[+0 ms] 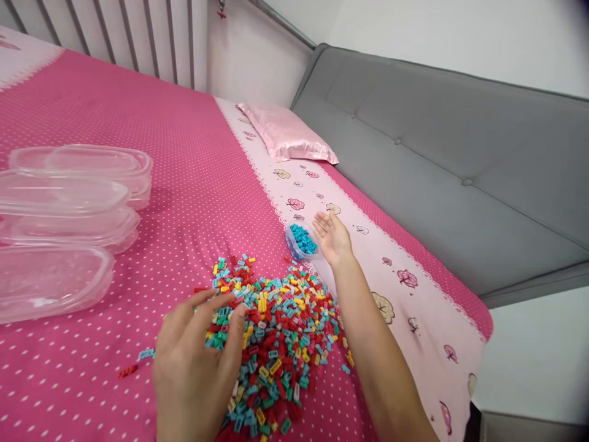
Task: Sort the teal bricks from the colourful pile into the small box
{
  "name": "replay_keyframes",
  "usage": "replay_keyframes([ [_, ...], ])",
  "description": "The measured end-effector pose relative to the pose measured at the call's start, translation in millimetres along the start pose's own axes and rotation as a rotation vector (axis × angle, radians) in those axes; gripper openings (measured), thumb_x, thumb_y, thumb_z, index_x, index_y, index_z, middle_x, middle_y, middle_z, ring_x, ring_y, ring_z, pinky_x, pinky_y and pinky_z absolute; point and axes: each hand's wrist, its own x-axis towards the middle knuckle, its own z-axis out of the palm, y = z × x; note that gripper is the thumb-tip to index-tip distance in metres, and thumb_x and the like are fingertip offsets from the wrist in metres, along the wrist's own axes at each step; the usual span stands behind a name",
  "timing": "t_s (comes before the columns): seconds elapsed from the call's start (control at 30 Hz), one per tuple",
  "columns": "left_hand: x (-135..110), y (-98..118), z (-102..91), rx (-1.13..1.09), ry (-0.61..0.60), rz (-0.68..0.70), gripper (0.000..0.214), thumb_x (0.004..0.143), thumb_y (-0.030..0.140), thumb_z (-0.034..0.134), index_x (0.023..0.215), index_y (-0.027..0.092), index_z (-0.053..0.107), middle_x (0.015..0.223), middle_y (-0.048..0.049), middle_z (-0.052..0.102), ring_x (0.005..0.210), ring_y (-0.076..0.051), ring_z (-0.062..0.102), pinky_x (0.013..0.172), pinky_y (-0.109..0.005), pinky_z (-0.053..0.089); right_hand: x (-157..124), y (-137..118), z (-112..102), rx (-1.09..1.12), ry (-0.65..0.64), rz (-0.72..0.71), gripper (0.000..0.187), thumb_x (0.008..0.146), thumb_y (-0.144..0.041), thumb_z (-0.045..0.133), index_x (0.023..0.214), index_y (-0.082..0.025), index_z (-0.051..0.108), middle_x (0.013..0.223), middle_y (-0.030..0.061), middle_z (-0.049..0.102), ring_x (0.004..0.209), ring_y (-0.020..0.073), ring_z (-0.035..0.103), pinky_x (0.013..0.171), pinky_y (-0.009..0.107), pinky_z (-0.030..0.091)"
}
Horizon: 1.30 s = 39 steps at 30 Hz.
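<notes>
A heap of small plastic pieces in red, yellow, green and light blue lies on the pink dotted bedsheet. My left hand rests on the heap's left edge, fingers spread and slightly curled over the pieces, nothing gripped. My right hand reaches farther out, palm up and fingers apart, right beside a small clear container filled with blue pieces. The hand touches or nearly touches the container's right side.
Several clear plastic containers and lids are stacked at the left on the bed. A pink satin pillow lies at the head. A grey padded headboard runs along the right. A few stray pieces lie left of the heap.
</notes>
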Motion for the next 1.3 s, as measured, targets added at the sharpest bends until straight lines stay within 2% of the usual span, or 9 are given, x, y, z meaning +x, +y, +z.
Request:
replay_keyframes([
  [0.07,2.7,-8.1,-2.0,0.141,-0.031,-0.075,0.041,0.083,0.05,0.048,0.1,0.017,0.064,0.108,-0.014,0.058,0.103,-0.031,0.054,0.093,-0.047,0.041,-17.7,-4.8,-18.9,-0.061,0.022,-0.043,0.019,0.086,-0.032,0.052,0.08,-0.02,0.065,0.094,-0.0009,0.067,0.092,0.0109,0.059,0.095,0.027,0.039],
  [0.17,1.1,-15.2,-0.3,0.312,-0.16,-0.14,0.059,0.082,0.057,0.042,0.117,0.012,0.056,0.121,-0.0212,0.049,0.119,-0.038,0.044,0.097,-0.053,0.037,-49.3,-4.0,-62.2,-0.224,0.013,-0.124,0.008,0.076,-0.025,0.065,0.083,-0.02,0.067,0.1,-0.0002,0.067,0.1,0.0124,0.057,0.098,0.027,0.037],
  [0.33,-7.4,-16.4,11.9,0.33,-0.302,-0.214,0.065,0.082,0.056,0.043,0.127,0.01,0.048,0.128,-0.0219,0.045,0.121,-0.037,0.042,0.1,-0.052,0.033,-99.0,26.2,-146.3,-0.486,0.143,-0.107,0.018,0.068,-0.019,0.073,0.086,-0.019,0.07,0.102,0.0017,0.067,0.112,0.0151,0.051,0.106,0.03,0.029],
  [0.43,-12.3,-14.3,20.6,0.344,-0.333,-0.182,0.064,0.084,0.053,0.043,0.128,0.008,0.046,0.132,-0.023,0.043,0.125,-0.038,0.037,0.104,-0.054,0.026,-119.2,52.0,-166.9,-0.611,0.117,-0.246,0.032,0.07,-0.018,0.071,0.101,-0.022,0.068,0.121,0.0008,0.06,0.123,0.013,0.043,0.113,0.03,0.017],
  [0.5,-14.3,-12.8,24.3,0.344,-0.333,-0.17,0.063,0.084,0.052,0.043,0.13,0.008,0.045,0.135,-0.0226,0.041,0.127,-0.037,0.035,0.104,-0.054,0.024,-127.7,65.2,-160.6,-0.651,0.04,-0.307,0.039,0.074,-0.021,0.067,0.112,-0.025,0.063,0.13,-0.0003,0.054,0.126,0.0117,0.039,0.114,0.031,0.014],
  [0.6,-14.7,-10.9,25.6,0.336,-0.348,-0.177,0.064,0.084,0.051,0.043,0.131,0.007,0.044,0.135,-0.0228,0.04,0.128,-0.037,0.035,0.105,-0.052,0.025,-131.9,76.2,-132.9,-0.619,-0.034,-0.343,0.041,0.078,-0.025,0.064,0.119,-0.027,0.059,0.132,-0.0005,0.053,0.125,0.0118,0.041,0.113,0.031,0.017],
  [0.8,-13.8,-10.0,24.6,0.305,-0.347,-0.179,0.062,0.085,0.05,0.042,0.131,0.007,0.044,0.134,-0.0233,0.04,0.128,-0.037,0.034,0.105,-0.053,0.025,-125.3,87.2,-82.1,-0.535,0.018,-0.416,0.03,0.082,-0.032,0.057,0.109,-0.023,0.065,0.119,0.003,0.061,0.114,0.0137,0.05,0.106,0.03,0.029],
  [1.03,-13.4,-14.2,29.2,0.31,-0.328,-0.173,0.062,0.086,0.049,0.04,0.13,0.005,0.045,0.134,-0.0239,0.041,0.128,-0.036,0.035,0.107,-0.052,0.023,-117.2,98.3,-36.9,-0.323,-0.005,-0.301,0.035,0.085,-0.037,0.045,0.106,-0.02,0.066,0.12,0.0029,0.062,0.113,0.0152,0.054,0.102,0.032,0.035],
  [1.3,-5.2,-10.9,25.6,0.126,-0.299,-0.28,0.061,0.091,0.049,0.018,0.126,0.011,0.051,0.133,-0.0178,0.048,0.128,-0.03,0.038,0.109,-0.051,0.022,-123.5,85.0,11.7,-0.206,-0.088,-0.217,0.029,0.083,-0.033,0.044,0.09,-0.022,0.069,0.107,-0.0008,0.068,0.106,0.0154,0.058,0.101,0.033,0.038],
])
